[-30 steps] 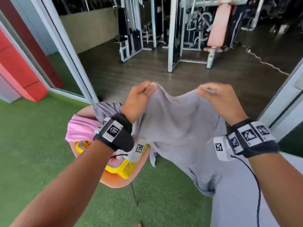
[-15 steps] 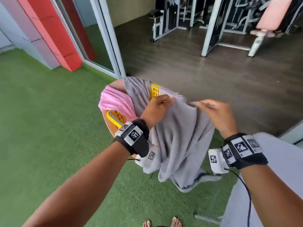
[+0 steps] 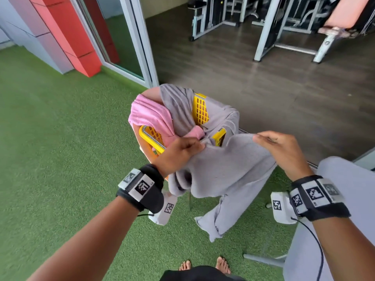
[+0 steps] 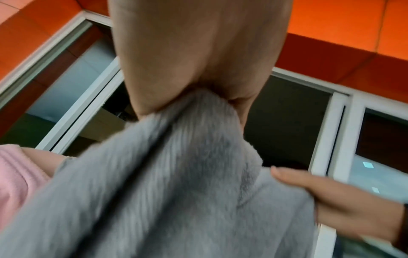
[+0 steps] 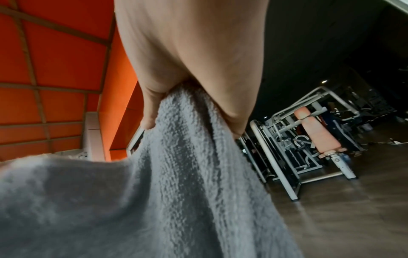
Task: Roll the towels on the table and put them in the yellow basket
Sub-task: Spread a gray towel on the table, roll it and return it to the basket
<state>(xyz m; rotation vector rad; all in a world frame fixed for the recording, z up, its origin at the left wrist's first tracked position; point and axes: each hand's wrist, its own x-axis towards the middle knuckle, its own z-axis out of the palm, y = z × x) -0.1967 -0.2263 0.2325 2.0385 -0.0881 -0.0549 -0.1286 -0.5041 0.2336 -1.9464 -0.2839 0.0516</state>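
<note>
A grey towel (image 3: pixel 227 171) hangs in the air between my hands, its lower end drooping toward the grass. My left hand (image 3: pixel 180 151) grips its left top edge, seen close in the left wrist view as grey towel (image 4: pixel 176 174) under the curled left hand (image 4: pixel 189 90). My right hand (image 3: pixel 278 147) pinches the right top edge; the right wrist view shows the same grey towel (image 5: pixel 181 174) in the right hand (image 5: pixel 187 97). Just behind stands the yellow basket (image 3: pixel 199 108) on a round orange stool (image 3: pixel 150 92), with a pink towel (image 3: pixel 148 114) and another grey towel (image 3: pixel 174 104) draped over it.
Green turf (image 3: pixel 60 159) covers the floor around the stool. A grey table (image 3: pixel 349 195) stands at the right, its leg (image 3: pixel 263 260) near my bare feet (image 3: pixel 203 264). A sliding door frame (image 3: pixel 140 43) and gym machines (image 3: pixel 284 23) lie beyond.
The view has dropped and turned toward the basket. Both hands have carried the grey towel lower and closer to the basket, still gripping its top edge.
</note>
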